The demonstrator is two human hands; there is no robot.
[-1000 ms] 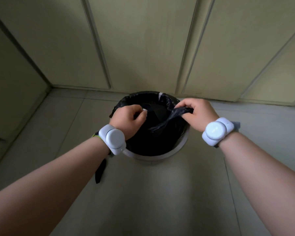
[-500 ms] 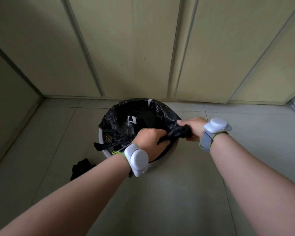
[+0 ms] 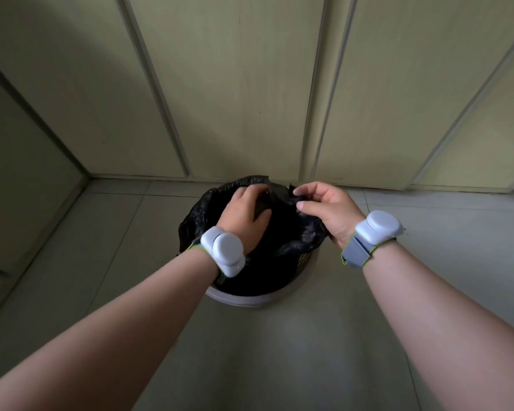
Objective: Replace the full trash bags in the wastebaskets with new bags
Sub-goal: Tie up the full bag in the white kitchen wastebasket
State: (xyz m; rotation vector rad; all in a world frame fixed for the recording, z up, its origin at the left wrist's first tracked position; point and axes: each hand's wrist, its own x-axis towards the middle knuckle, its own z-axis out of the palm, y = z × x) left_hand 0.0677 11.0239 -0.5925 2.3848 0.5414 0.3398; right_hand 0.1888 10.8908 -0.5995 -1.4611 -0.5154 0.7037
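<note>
My left hand [image 3: 245, 216] reaches over the mouth of the black trash bag [image 3: 291, 235], its fingers [image 3: 250, 191] curled around a fold of plastic near the far rim. My right hand [image 3: 328, 212] pinches the bag's right edge between thumb and fingertips. The bag sits inside the round wastebasket [image 3: 250, 300], whose pale near rim shows below my wrists. The wastebasket stands on the tiled floor [image 3: 279, 357], close to the far wall panels [image 3: 235, 84].

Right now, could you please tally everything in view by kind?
Black trash bag: 1
Wastebasket: 1
Hands: 2, left hand and right hand
Wrist devices: 2, left wrist device and right wrist device
Total: 6
</note>
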